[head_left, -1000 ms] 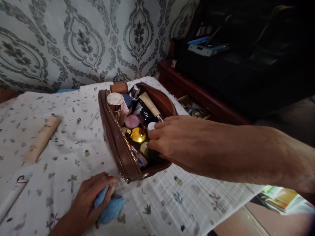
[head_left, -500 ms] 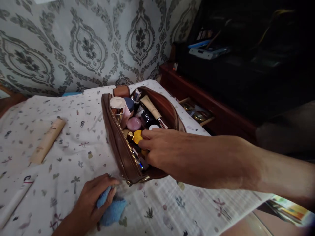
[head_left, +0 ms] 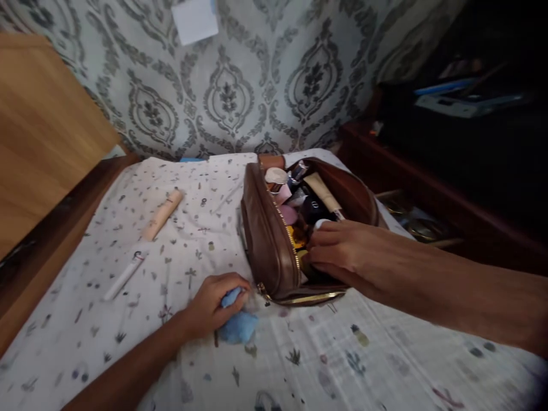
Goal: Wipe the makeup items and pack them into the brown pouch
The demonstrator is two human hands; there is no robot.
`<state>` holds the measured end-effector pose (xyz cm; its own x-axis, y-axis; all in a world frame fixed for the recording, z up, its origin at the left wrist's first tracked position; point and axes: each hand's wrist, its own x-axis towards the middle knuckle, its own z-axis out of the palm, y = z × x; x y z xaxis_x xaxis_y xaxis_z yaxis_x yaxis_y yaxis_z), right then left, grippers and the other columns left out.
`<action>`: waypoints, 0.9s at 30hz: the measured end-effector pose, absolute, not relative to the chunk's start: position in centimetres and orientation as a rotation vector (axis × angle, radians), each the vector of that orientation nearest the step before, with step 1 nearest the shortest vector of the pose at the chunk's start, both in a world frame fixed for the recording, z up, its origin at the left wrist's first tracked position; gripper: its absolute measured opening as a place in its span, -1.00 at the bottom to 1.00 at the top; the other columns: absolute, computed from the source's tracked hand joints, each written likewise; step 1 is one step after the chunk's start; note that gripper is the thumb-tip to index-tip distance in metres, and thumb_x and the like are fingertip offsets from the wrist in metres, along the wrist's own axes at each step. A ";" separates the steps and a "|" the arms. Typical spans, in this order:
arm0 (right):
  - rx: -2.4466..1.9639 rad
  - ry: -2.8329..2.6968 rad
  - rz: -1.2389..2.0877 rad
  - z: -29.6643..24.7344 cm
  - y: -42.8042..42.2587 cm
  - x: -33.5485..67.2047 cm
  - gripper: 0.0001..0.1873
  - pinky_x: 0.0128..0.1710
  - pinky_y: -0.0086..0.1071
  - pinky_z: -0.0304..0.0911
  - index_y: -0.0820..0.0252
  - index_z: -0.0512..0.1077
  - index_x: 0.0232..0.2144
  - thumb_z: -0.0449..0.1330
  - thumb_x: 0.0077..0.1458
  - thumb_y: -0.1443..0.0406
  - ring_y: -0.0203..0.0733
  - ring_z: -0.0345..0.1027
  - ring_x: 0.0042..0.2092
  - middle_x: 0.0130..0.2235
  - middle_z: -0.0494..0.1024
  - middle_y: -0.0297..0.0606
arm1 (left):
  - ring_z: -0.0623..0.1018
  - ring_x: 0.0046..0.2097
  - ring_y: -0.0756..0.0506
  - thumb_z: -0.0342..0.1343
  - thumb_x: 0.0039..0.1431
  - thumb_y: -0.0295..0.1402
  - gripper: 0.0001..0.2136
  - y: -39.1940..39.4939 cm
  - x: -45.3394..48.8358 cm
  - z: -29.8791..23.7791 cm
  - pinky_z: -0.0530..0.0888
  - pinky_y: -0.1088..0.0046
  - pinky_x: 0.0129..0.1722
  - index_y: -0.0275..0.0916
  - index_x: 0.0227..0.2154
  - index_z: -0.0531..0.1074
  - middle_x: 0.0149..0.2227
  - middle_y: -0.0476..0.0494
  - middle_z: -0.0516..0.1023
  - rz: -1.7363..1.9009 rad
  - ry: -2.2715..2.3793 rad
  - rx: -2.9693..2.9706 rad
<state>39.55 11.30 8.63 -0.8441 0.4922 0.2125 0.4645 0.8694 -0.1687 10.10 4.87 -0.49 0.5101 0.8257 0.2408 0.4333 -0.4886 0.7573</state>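
A brown toiletry bag stands unzipped on the patterned white cloth, full of cosmetics. My right hand reaches in over its near right side, fingers curled together; the fingertips and whatever they grip are hidden. Close to those fingers lie a yellow container and a white round lid. Farther back in the bag are a pink round container, a beige tube and a white-lidded jar. At the bag's front left corner, my left hand is closed on a blue cloth, partly resting on the bed.
A beige tube and a slim white tube lie left of the bag. Beyond them rises a wooden panel. To the right is a dark red wooden ledge with an open drawer. Patterned wallpaper covers the back.
The view has swung left, so everything appears farther right. My right hand's fingers have sunk lower into the bag, away from the yellow container. My left hand keeps the blue cloth.
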 end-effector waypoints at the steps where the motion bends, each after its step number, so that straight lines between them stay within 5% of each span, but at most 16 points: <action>1: -0.659 -2.822 0.192 9.0 11.4 39.4 -0.59 -0.17 -0.31 0.36 0.11 0.50 -0.41 -0.04 0.39 0.42 -0.25 0.45 -0.30 -0.36 0.57 -0.28 | 0.62 -0.30 -0.03 0.03 0.39 -0.33 -0.83 4.9 10.1 -0.3 0.48 0.55 -0.25 -0.24 -0.24 0.50 -0.32 -0.11 0.64 0.803 1.047 2.076; 5: -0.624 -2.734 0.102 10.4 11.0 39.3 -0.56 -0.27 -0.26 0.41 0.10 0.51 -0.29 -0.15 0.46 0.32 -0.17 0.51 -0.26 -0.27 0.62 -0.16 | 0.62 -0.27 -0.05 0.01 0.37 -0.30 -0.80 5.0 9.9 0.4 0.48 0.52 -0.23 -0.25 -0.26 0.50 -0.30 -0.11 0.65 0.799 1.111 1.999; 12: -0.799 -2.357 -0.005 10.6 6.0 39.0 -0.80 -0.16 -0.31 0.49 -0.03 0.44 -0.02 0.06 0.40 0.27 -0.21 0.55 -0.10 -0.09 0.62 -0.17 | 0.60 -0.16 -0.14 -0.09 0.38 -0.29 -0.74 6.3 4.1 2.1 0.46 0.40 -0.14 -0.21 -0.14 0.49 -0.14 -0.19 0.63 0.715 1.648 2.305; 19: -0.683 -2.383 0.335 8.6 2.1 34.8 -0.74 -0.25 -0.36 0.42 0.18 0.52 -0.06 0.05 0.37 0.40 -0.23 0.54 -0.24 -0.24 0.65 -0.20 | 0.47 0.11 -0.40 -0.17 0.35 -0.19 -0.57 3.3 -4.8 2.7 0.51 0.14 -0.10 -0.29 0.08 0.43 0.03 -0.41 0.52 0.172 2.523 2.142; 27: -0.731 -2.548 0.914 4.4 2.2 26.9 -0.74 -0.11 -0.41 0.34 0.23 0.61 -0.07 0.16 0.28 0.37 -0.20 0.54 -0.18 -0.21 0.69 -0.17 | 0.57 -0.09 -0.37 -0.19 0.32 -0.04 -0.50 1.5 -8.0 0.1 0.49 0.17 -0.21 -0.22 0.05 0.46 -0.06 -0.36 0.57 0.463 2.431 1.957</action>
<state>26.90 2.17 4.42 -0.8112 0.5687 0.1359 0.3527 0.6614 -0.6620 -7.96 1.52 0.12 -0.2303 0.9539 0.1924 0.9579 0.1874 0.2175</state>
